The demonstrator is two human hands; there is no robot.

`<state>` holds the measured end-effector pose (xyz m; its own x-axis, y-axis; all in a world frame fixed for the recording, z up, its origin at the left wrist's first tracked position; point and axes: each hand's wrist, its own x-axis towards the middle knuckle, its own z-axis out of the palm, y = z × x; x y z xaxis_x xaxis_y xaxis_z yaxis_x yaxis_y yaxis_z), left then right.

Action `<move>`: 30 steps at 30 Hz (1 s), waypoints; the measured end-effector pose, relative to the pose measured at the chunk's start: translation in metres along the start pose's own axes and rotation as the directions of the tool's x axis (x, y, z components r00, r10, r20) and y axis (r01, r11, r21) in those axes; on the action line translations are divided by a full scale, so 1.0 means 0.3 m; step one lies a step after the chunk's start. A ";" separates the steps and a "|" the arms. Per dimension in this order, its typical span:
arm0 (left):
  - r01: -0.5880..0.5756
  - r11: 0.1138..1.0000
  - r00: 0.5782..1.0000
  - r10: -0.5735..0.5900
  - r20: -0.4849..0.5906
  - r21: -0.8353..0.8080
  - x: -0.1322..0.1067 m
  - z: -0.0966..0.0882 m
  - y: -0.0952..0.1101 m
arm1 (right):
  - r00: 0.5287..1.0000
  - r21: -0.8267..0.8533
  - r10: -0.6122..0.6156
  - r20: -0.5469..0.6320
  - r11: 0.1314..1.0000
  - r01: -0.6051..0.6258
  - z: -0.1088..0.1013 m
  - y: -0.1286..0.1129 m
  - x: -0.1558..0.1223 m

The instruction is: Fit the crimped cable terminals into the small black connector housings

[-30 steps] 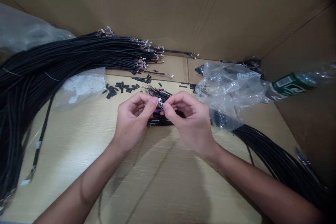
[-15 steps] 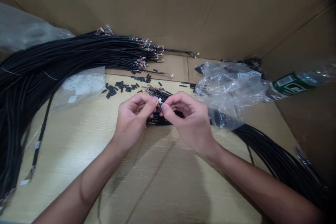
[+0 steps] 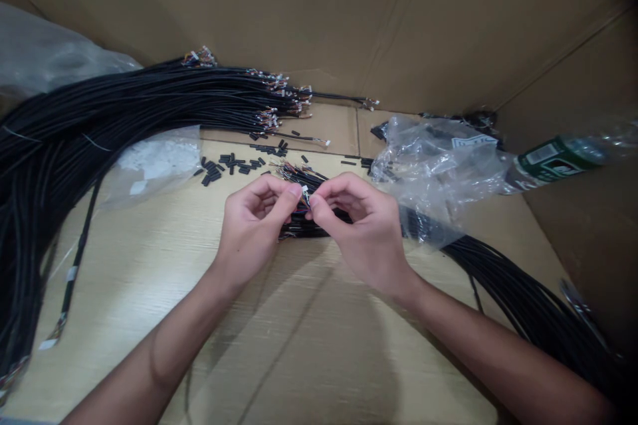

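Near the middle of the table my left hand (image 3: 256, 216) pinches a small white connector (image 3: 306, 191) between thumb and fingers. My right hand (image 3: 363, 222) faces it, its thumb and forefinger closed on thin coloured wires (image 3: 309, 202) just below the connector. The fingertips of both hands almost meet and hide part of the wires. Behind and under the hands lies a bundle of black cables (image 3: 478, 262) that runs off to the lower right, its stripped wire ends pointing left.
A large bundle of black cables (image 3: 149, 103) with white connectors fills the left and back. Short black sleeves (image 3: 214, 172) lie scattered before it, beside a plastic bag of white parts (image 3: 159, 159). At right are a clear plastic bag (image 3: 428, 153), a green-labelled bottle (image 3: 558, 159) and tweezers-like metal (image 3: 581, 305).
Both hands hold almost the same place and grip. The white connector has shifted very slightly to the right between the fingertips.
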<state>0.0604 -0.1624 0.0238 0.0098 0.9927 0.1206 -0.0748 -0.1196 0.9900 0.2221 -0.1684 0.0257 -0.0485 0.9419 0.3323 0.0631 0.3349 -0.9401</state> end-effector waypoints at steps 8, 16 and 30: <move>-0.018 1.000 1.000 0.018 0.008 -0.018 -0.001 0.005 0.001 | 1.000 0.003 0.015 -0.002 1.000 -0.015 0.001 0.006 -0.007; -0.041 0.999 0.999 0.041 0.027 0.013 0.002 0.006 0.003 | 0.996 0.109 0.077 0.041 0.991 -0.081 -0.001 0.013 0.001; -0.080 0.996 0.994 0.077 0.079 0.036 -0.004 -0.003 -0.009 | 0.998 -0.052 -0.067 -0.014 0.996 0.066 0.004 0.019 -0.009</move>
<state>0.0597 -0.1634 0.0210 0.0832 0.9759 0.2019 -0.0393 -0.1992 0.9792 0.2214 -0.1691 0.0193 -0.0383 0.9178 0.3952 0.1118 0.3969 -0.9110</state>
